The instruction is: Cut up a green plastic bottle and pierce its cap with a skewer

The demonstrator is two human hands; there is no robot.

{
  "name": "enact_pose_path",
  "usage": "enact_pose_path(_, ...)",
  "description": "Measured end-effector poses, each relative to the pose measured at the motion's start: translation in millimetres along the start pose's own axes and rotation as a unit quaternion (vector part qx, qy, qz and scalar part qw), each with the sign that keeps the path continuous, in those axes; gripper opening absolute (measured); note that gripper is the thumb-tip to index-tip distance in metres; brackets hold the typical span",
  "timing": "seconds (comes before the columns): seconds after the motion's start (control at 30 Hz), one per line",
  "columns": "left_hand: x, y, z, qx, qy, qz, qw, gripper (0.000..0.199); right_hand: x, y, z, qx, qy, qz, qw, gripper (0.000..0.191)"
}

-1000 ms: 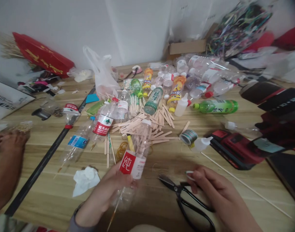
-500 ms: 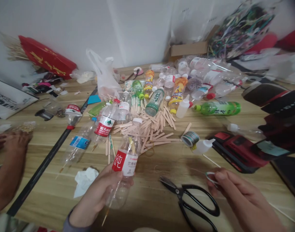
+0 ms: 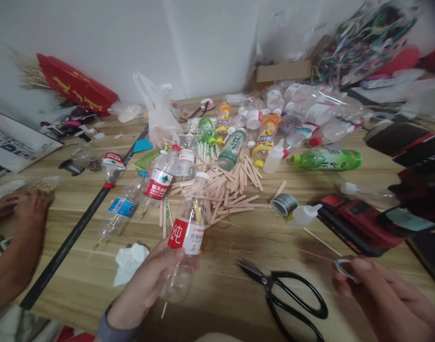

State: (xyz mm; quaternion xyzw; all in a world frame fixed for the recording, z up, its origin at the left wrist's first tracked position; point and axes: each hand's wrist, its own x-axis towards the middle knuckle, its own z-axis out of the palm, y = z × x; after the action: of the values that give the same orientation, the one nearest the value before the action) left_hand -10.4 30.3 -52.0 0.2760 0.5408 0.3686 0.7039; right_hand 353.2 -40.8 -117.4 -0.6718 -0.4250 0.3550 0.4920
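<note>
Head view: a clear plastic water bottle with a red-and-white label is in the left hand, tilted above the near part of the wooden surface, its white cap pointing away from the person. The fingers wrap around the body at the lower edge of the label, and a thin stick juts out by the base. Whether the base touches the surface I cannot tell.

Well apart from it, the right hand pinches a small white loop between thumb and finger; a fine strand runs leftward from it, and its far end is too faint to follow. Between the hands lie black-handled scissors, touched by neither.

The bottle looks empty, so it should be very light, with a thin wall likely to dent under a hard squeeze. Bare smooth plastic may slip; the labelled middle seems a good place to hold, with gentle pressure and clear of the stick, which could snap or shift if knocked. The loop looks light and the strand likely to tangle, so a fingertip pinch suits them.

Beyond the bottle, flat wooden sticks lie in a loose heap.
</note>
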Motion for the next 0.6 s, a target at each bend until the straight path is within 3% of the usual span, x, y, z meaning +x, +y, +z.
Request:
enact_pose_path(0.2, 2, -5, 6.2, 0.006, -0.075, -0.002, 0.997, 0.039, -4, -45, 38, -0.039, -0.159, 0.006, 0.987, 0.058)
enact_pose_path(0.37, 1, -10, 12.4, 0.010, -0.098, -0.011, 0.995, 0.045, -3, -64, 57, 0.007, -0.204, -0.003, 0.979, 0.058)
enact_pose_path(0.6, 1, -18, 19.4, 0.002, -0.097, -0.029, 0.995, 0.041, 0, -68, 69, 0.018, -0.249, -0.021, 0.968, 0.058)
